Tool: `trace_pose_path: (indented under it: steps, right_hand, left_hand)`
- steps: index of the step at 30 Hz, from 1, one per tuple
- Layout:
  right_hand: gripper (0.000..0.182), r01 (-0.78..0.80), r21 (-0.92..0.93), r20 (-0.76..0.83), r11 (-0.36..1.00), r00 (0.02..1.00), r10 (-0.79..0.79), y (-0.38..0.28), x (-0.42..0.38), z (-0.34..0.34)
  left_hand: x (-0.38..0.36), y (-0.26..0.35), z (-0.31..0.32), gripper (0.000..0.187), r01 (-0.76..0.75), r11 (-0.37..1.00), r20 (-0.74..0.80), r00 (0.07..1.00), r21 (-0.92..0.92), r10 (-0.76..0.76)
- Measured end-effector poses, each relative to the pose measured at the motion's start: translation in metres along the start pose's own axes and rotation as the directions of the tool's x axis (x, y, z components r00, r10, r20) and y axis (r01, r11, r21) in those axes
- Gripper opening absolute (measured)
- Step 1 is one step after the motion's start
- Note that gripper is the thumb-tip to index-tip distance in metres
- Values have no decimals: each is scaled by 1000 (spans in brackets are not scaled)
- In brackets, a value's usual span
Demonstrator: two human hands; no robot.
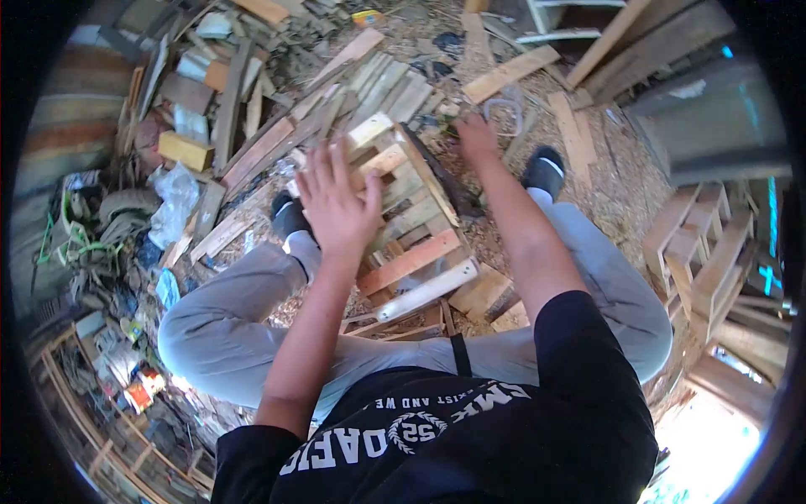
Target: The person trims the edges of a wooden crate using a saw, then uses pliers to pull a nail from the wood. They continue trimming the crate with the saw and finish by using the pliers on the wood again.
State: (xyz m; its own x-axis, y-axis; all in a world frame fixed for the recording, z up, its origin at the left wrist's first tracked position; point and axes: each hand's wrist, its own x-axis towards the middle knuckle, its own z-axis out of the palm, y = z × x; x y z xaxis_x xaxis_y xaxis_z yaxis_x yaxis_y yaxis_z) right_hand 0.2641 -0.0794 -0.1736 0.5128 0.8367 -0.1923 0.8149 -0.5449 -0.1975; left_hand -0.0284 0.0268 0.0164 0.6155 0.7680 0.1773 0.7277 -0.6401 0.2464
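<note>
Wooden slatted crate (411, 227), seemingly half-built

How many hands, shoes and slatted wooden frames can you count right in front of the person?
Hands: 2, left hand and right hand
Black shoes: 2
Slatted wooden frame between the knees: 1
Total: 5

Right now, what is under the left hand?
The left hand is spread over a slatted wooden crate between the knees. The slats beneath the palm are covered; whether it touches them is unclear.

One head camera looks steeply down, close over the lap; edges seemingly fisheye-warped.
</note>
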Motion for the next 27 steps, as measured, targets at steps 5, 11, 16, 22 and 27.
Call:
trace_pose_path:
  steps: [5, 11, 16, 22, 27]
  right_hand:
    - [36, 62, -209, 4, 976, 998, -63, -9, 2, 15]
    - [28, -74, -308, 62, 948, 993, 97, -37, -26, -70]
    - [24, -250, -341, 134, 906, 941, 310, -6, -62, -135]
    - [29, -271, 334, 187, 903, 958, 218, -27, -138, -205]
    - [23, -219, 893, 123, 393, 959, 255, -156, -230, -230]
  left_hand:
    - [-2, 3, -7, 68, -9, 1000, -42, 999, -30, 7]
    - [0, -15, 3, 71, -22, 996, -42, 999, -91, 18]
    - [39, -68, -19, 75, 21, 890, 382, 908, -455, 174]
    - [80, -130, -171, 74, 130, 885, 580, 795, -447, 176]
    - [78, -161, -101, 73, 173, 876, 415, 909, -450, 33]
